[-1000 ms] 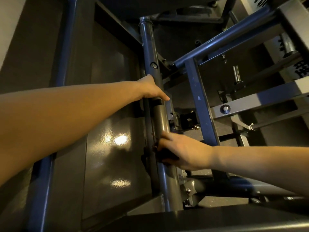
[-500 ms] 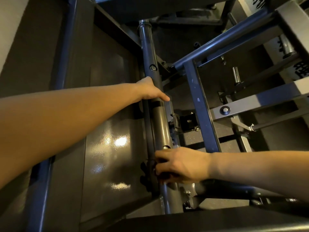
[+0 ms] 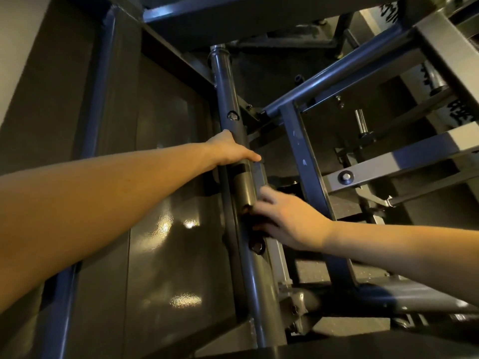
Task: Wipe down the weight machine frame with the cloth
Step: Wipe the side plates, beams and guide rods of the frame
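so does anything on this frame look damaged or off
The blue upright right of the tube has two pale chips in its paint, about level with the left hand. The right hand is blurred on the dark cloth; nothing else looks bent, loose or spilled.

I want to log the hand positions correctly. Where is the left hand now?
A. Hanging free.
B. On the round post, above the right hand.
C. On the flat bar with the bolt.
B: the left hand holds the round post, higher along it than the right hand with the dark cloth.
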A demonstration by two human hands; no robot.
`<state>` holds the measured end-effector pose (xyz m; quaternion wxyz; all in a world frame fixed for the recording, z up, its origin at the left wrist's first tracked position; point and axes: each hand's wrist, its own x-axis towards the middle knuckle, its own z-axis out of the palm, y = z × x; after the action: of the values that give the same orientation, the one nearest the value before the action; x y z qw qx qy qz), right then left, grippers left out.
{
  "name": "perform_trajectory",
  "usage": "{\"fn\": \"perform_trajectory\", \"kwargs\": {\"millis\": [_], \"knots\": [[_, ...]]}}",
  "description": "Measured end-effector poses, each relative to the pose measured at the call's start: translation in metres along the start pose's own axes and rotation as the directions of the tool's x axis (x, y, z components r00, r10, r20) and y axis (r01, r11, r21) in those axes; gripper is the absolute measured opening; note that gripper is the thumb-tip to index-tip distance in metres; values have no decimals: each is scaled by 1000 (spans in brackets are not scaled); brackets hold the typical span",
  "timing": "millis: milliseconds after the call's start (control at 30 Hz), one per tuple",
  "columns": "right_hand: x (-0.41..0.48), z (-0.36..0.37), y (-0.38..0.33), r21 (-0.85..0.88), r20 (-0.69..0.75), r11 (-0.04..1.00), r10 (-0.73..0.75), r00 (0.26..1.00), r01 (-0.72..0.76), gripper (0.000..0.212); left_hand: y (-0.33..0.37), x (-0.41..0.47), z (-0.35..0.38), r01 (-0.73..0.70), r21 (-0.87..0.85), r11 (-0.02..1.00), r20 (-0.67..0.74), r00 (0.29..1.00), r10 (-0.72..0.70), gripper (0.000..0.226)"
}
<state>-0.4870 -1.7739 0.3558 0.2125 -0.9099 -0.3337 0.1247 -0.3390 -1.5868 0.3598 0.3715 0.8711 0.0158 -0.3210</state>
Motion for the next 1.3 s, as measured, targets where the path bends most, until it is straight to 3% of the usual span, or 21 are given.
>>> {"fn": "perform_trajectory", "kwargs": {"millis": [67,133,200,267,333,400,533,633,767,867,967,1067,1133,1200,1300], "knots": [[5,-3,7,183,-183,947,297,937,-265,21,0,1,0,5,3,1000,2,1000,-5,102],[12,-4,9,356,-170,802,560,811,-479,20,-1,3,2,2,22,1000,-3,1000,-2,108],[14,5,7,528,94,571,696,712,-628,25,-3,6,3,-2,63,998,12,1000,1,116],[4,15,6,567,416,302,698,582,-767,38,-6,9,6,-13,177,984,19,1000,9,127],[-10,20,10,450,637,181,622,456,-875,47,-9,12,9,-24,318,948,2,1000,25,135],[-17,17,15,377,728,150,562,393,-914,53,-10,13,11,-31,399,916,-18,999,41,138],[10,2,22,591,517,160,678,523,-791,27,-4,5,14,-40,481,876,-70,994,84,133],[39,2,33,695,383,161,742,550,-701,18,0,0,17,-48,498,866,-110,987,118,128],[37,8,50,604,514,123,695,503,-787,23,6,10,21,-12,466,885,-213,969,126,117],[31,4,69,554,628,149,570,529,-819,20,14,21,40,28,350,936,-341,935,100,111],[40,-15,95,527,467,318,666,581,-788,15,18,30,64,50,228,972,-456,888,61,112],[42,-43,138,412,64,588,744,666,-696,10,15,35,75,56,281,958,-540,835,110,109],[39,-52,169,404,-131,625,762,634,-668,17,12,41,73,49,285,957,-545,830,120,106],[33,-49,186,414,-214,651,749,627,-637,29,11,45,69,39,259,965,-541,833,112,105],[10,-26,194,175,-239,811,584,775,-558,37,13,51,65,39,261,965,-540,834,112,108]]}}
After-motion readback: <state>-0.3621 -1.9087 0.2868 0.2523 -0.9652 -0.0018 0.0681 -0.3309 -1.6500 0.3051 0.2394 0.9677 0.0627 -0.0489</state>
